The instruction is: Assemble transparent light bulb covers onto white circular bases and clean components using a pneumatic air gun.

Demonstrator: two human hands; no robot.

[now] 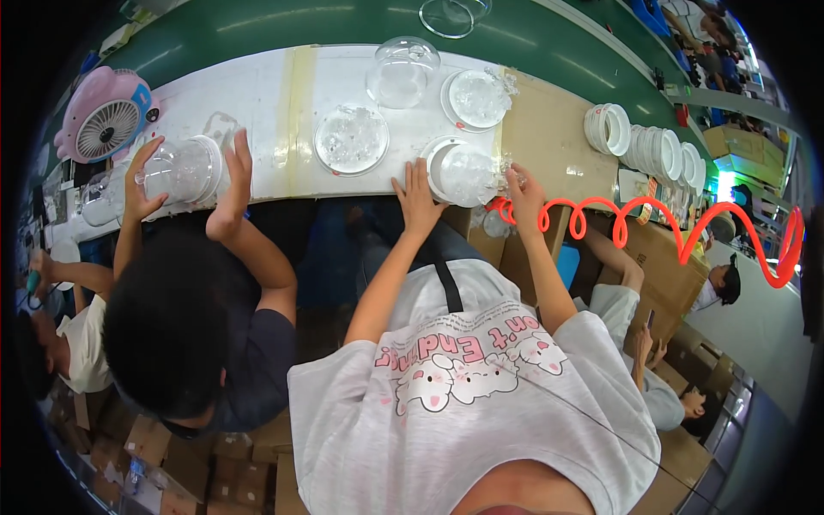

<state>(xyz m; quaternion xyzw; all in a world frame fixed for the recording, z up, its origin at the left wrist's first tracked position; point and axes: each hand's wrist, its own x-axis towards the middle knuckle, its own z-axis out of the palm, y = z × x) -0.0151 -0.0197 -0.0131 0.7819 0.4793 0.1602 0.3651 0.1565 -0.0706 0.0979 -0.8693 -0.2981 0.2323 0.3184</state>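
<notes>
Clear crystalline piece (470, 176), one of the glassy items on a crowded workbench, lies over a white round base (434, 163) close to the bench's front edge, between a worker's two hands. At far left, one pink fan (103, 120) stands by the bench edge; beside it a co-worker (176, 318) raises two hands on either side of one clear dome (172, 170) lying on its side. A stretch of white tabletop (257, 150), crossed by one strip of yellowish tape (296, 120), separates the co-worker from one white disc (352, 165) heaped with clear bits, set slightly back from the front edge. Another clear dome (403, 75) stands toward the far edge. The worker's left hand (416, 199) has its fingers extended and slightly apart, fingertips at the base's left rim. Behind the piece, near it, sits one more white disc (449, 99) with a clear cluster. The right hand (526, 196) curls at the piece's spiky right end; whether its fingers are clamped cannot be told. Rightward, brown board (549, 129) leaves room before rows of white rings (652, 152), too overlapped to count, while one red coiled hose (644, 204) stretches past the front edge.
</notes>
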